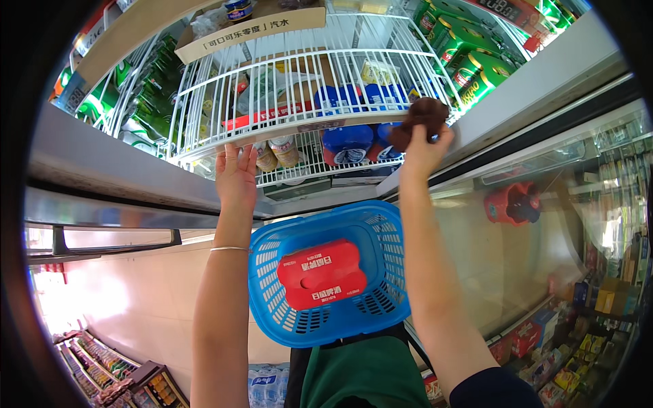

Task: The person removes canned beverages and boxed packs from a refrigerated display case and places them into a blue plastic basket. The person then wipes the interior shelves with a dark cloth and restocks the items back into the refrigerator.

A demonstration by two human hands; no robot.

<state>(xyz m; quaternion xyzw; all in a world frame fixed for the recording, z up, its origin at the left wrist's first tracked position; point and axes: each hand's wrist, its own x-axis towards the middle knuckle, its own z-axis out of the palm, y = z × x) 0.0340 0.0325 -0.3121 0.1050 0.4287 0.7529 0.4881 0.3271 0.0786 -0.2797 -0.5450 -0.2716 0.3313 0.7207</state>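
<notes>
My right hand [426, 148] grips a dark brown cloth [427, 116] against the right end of a white wire shelf's front rail [367, 119]. The fingertips of my left hand [237, 173] touch the left part of the same rail from below, fingers extended. Whether they hook under it is hard to see. On that shelf are blue packs [339, 99] and a red pack [270, 115]. Cans [284, 149] and blue-wrapped packs [347, 143] stand on the shelf below. Below my hands, a blue plastic basket [326, 334] contains a red multipack of beer [322, 275].
Green can packs [479, 76] fill the cooler's right side; green bottles [158, 94] lie at its left. A cardboard tray [255, 33] sits above. A glass door [551, 245] stands on my right, another door's handle [117, 239] on my left. Bottled water [268, 383] stands behind the basket.
</notes>
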